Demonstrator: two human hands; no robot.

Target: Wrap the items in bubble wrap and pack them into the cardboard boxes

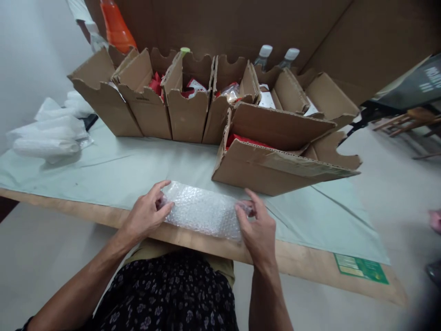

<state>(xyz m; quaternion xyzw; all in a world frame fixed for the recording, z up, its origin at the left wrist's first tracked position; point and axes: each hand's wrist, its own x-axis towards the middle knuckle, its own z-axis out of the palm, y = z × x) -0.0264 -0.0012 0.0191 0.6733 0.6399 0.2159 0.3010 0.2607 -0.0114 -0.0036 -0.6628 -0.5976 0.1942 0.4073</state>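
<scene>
A long bundle wrapped in clear bubble wrap lies across the near edge of the table. My left hand grips its left end, fingers and thumb pinched on the wrap. My right hand holds its right end, fingers curled over the tip. What is inside the wrap is hidden. Just behind the bundle an open cardboard box lies tilted with something red inside.
A row of open cardboard boxes with red and white packets stands at the back, bottles behind them. Rolled white wrapped bundles lie at far left. A pale cloth covers the wooden table; a green label sits at its right edge.
</scene>
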